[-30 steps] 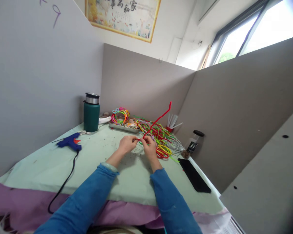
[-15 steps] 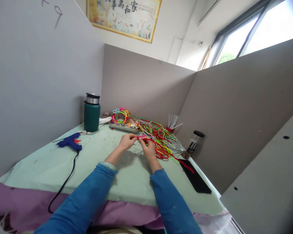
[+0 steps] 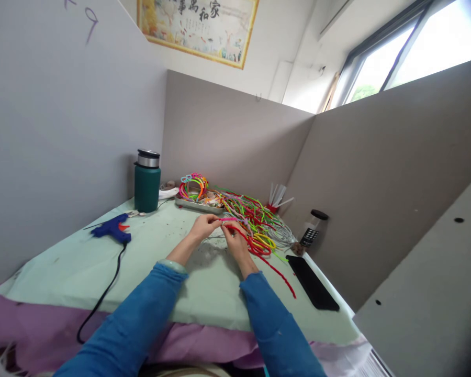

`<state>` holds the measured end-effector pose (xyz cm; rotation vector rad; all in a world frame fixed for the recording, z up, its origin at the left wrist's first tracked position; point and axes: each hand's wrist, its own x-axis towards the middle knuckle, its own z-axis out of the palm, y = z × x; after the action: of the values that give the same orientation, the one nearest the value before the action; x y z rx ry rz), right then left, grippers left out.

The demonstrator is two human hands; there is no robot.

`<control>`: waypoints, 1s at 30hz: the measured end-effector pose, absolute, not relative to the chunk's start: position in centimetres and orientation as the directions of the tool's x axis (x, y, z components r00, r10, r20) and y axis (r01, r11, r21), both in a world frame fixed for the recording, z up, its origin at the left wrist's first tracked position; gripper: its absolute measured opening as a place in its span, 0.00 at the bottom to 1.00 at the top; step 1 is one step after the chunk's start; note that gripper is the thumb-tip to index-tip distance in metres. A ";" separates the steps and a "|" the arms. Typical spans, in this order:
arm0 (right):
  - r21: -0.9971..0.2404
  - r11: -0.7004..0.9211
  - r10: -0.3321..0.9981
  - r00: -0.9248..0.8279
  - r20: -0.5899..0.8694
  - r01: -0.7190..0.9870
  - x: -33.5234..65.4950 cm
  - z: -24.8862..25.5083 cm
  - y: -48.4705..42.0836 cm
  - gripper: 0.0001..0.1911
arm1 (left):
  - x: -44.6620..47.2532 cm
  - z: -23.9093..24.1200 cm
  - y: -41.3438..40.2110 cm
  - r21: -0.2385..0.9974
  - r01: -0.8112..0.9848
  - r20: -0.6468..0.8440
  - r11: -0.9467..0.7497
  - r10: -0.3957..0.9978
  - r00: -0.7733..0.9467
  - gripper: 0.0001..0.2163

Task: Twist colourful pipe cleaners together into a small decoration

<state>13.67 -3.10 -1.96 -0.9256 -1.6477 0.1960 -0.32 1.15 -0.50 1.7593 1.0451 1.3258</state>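
Observation:
My left hand (image 3: 204,228) and my right hand (image 3: 235,241) meet above the middle of the green table cover (image 3: 74,267), both pinched on a red pipe cleaner (image 3: 272,269). Its long free end trails down to the right across the cover toward the black phone (image 3: 312,283). Just behind my hands lies a tangled pile of coloured pipe cleaners (image 3: 255,220). Both arms wear blue sleeves.
A blue glue gun (image 3: 110,229) with a black cord lies at the left. A green flask (image 3: 147,182) stands at the back left, beside a metal tray (image 3: 198,204) of coloured loops. A small dark-capped jar (image 3: 312,230) stands by the right partition. Grey partitions enclose the desk.
The red pipe cleaner's free end, pointing up behind my hands a second ago, has swung down and now trails right across the cover. My hands stayed close together.

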 end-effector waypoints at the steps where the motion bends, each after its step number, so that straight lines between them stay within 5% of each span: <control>1: -0.579 0.672 0.655 -0.006 0.756 0.462 13.7 -2.0 -3.1 0.10 | -0.3 -0.5 1.2 0.861 0.222 0.434 -0.457 0.889 0.148 0.15; 12: -0.651 0.658 0.674 0.090 0.733 0.379 12.6 -2.6 -2.7 0.10 | -0.3 -0.3 0.9 0.911 0.196 0.361 -0.364 0.931 0.055 0.13; 23: -0.659 0.640 0.677 0.116 0.727 0.396 12.3 -2.8 -3.0 0.11 | -0.5 -0.2 1.2 0.841 0.388 0.403 -0.377 0.915 0.015 0.14; 30: -0.853 0.506 0.838 0.161 0.521 0.129 12.0 -3.1 -2.1 0.11 | -0.5 0.4 0.4 0.929 0.237 0.272 -0.282 0.959 0.076 0.14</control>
<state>11.99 -2.10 -3.12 -0.9418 -1.3356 0.6314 -0.47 0.37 0.39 1.6274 1.2115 1.2557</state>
